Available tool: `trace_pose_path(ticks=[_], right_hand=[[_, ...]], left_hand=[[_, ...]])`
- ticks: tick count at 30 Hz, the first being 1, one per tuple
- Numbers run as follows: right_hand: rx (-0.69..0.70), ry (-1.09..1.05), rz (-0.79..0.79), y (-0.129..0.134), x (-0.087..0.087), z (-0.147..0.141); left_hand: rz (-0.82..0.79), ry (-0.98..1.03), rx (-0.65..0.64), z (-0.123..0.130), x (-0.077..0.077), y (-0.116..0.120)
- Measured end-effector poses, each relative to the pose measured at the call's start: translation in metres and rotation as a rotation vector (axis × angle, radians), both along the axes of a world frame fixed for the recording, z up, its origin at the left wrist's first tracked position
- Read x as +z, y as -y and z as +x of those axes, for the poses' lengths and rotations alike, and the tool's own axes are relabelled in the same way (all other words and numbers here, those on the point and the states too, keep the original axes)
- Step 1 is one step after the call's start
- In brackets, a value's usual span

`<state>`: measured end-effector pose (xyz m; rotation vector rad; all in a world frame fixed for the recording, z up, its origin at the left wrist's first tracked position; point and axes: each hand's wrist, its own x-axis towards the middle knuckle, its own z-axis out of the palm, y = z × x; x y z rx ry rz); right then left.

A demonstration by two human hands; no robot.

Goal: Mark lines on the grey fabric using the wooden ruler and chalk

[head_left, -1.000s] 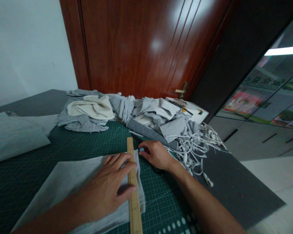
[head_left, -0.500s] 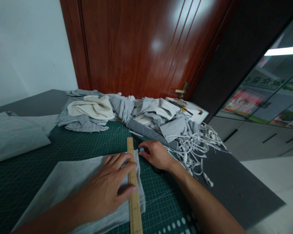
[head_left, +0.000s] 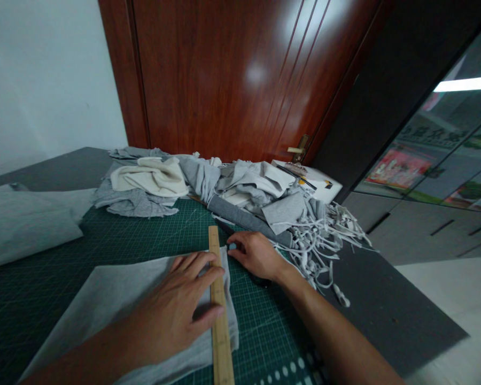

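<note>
My left hand (head_left: 184,305) lies spread over a folded light-grey cloth (head_left: 104,299), its fingertips and thumb pressing on a wooden ruler (head_left: 220,321). The ruler runs lengthwise near the cloth's right edge, leaving a narrow strip of fabric showing beyond it. At the top right corner of the cloth, my right hand (head_left: 258,254) pinches a small light-blue piece (head_left: 233,246) between thumb and fingers; its kind is unclear. Beneath that hand lies a dark tool, partly hidden, with a black rounded part (head_left: 261,281) showing below the palm.
A green gridded cutting mat (head_left: 144,240) covers much of the grey table (head_left: 385,299). Along the back lie heaped grey and cream fabrics (head_left: 152,176), a dark grey roll (head_left: 244,216) and tangled fabric strips (head_left: 316,246). More pale cloth (head_left: 28,224) is at left. A white box (head_left: 324,184) stands behind.
</note>
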<state>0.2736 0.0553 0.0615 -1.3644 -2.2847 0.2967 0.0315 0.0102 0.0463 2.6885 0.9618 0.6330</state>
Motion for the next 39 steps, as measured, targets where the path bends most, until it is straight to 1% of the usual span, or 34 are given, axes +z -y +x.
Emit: trace_pose_path(ticks=[3,8,12,17,23,31,35,38,39], right_hand=[[0.002,-0.039,-0.003,-0.001,-0.001,0.001],[-0.047,-0.167,-0.028,-0.003,-0.003,0.003],[-0.057,-0.272,-0.113,-0.002,-0.005,0.001],[-0.071,-0.419,-0.239,-0.002,-0.012,-0.006],[-0.084,-0.525,-0.329,-0.003,-0.013,-0.009],[-0.066,-0.587,-0.396,-0.003,-0.014,-0.011],[-0.034,-0.611,-0.431,-0.003,-0.011,-0.01],[0.018,-0.609,-0.499,0.001,-0.003,-0.004],[0.047,-0.601,-0.544,0.004,0.001,-0.001]], left_hand=[[0.009,0.012,-0.005,-0.001,-0.001,0.0],[0.03,0.045,0.008,-0.001,-0.007,-0.002],[0.028,0.036,0.031,-0.002,-0.01,-0.003],[0.038,0.0,0.059,-0.002,-0.012,-0.005],[-0.006,-0.013,0.073,-0.002,-0.009,-0.005],[-0.08,-0.065,0.104,0.0,-0.003,-0.003],[-0.07,-0.059,0.087,-0.001,-0.004,-0.004],[-0.062,-0.09,0.083,-0.001,-0.003,-0.004],[-0.066,-0.102,0.084,-0.001,-0.002,-0.003]])
